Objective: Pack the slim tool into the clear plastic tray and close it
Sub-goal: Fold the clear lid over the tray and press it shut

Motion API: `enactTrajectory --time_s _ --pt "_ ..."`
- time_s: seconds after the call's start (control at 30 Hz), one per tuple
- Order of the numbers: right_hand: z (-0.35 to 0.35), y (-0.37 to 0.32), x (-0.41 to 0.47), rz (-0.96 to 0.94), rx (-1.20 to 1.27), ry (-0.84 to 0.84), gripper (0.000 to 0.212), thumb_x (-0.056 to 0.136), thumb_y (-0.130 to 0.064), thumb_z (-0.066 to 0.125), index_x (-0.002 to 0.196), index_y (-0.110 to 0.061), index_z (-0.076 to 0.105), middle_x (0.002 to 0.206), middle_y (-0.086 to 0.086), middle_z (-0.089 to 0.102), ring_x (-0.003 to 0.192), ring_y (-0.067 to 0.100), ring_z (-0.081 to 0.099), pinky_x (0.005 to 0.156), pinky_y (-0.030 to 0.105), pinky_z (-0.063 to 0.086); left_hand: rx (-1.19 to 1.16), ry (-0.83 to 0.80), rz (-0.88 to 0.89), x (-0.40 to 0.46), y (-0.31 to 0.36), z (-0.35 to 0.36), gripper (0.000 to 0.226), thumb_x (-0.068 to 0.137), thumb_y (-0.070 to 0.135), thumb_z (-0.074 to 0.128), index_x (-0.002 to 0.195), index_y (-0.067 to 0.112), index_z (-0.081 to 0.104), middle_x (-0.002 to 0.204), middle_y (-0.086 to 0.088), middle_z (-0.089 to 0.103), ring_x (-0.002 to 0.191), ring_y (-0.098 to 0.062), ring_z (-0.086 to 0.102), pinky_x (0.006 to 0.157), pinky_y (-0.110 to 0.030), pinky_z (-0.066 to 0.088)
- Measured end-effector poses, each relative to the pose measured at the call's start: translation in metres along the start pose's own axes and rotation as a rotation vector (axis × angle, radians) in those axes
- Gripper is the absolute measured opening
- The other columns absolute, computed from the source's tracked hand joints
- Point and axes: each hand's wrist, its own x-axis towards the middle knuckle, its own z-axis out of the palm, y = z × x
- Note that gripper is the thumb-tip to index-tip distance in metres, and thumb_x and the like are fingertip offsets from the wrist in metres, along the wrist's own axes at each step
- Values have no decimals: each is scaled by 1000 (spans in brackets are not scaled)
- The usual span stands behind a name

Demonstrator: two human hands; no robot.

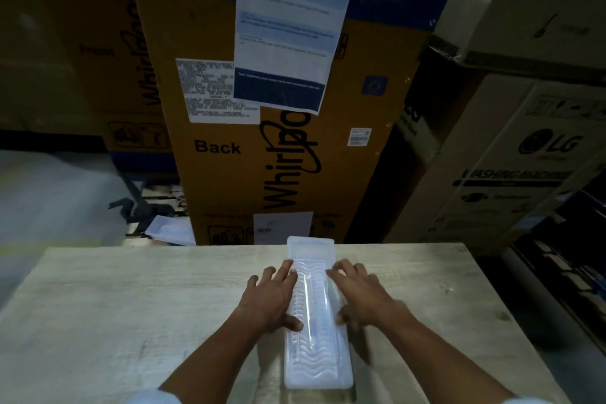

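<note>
Pale wood-grain table (131, 305); stacked cardboard boxes (262, 157) behind. Left hand (272, 298), right hand (364, 295) spread flat, pressing clear plastic tray (314, 361).

A clear tray (316, 311) lies lengthwise at the lower centre of the frame on a pale wood-grain table (131, 305), its far end at the table's far edge. The left hand (270, 300) lies flat on its left side, the right hand (362, 297) on its right side, fingers spread. A slim tool (306, 308) shows faintly inside. Cardboard boxes (285, 154) fill the upper frame.
</note>
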Motion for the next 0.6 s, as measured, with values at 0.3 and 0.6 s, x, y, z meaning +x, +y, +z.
enactTrajectory --time_s 0.3,0.6 --pt "-8 10 19 18 10 -186 126 76 -36 85 158 -30 -10 169 -2 -18 156 35 5 122 62 7 80 33 57 14 -13 -11 87 89 57 59 157 26 15 171 4 -5 155 -30 -16 123 -61 -3" --pt "-10 8 25 6 -17 -216 131 74 -31 88 158 -26 -12 168 -2 -23 155 36 4 122 62 7 117 -126 20 30 -13 -30 122 80 63 67 157 19 -17 167 -2 -25 151 -34 -27 123 -63 -8"
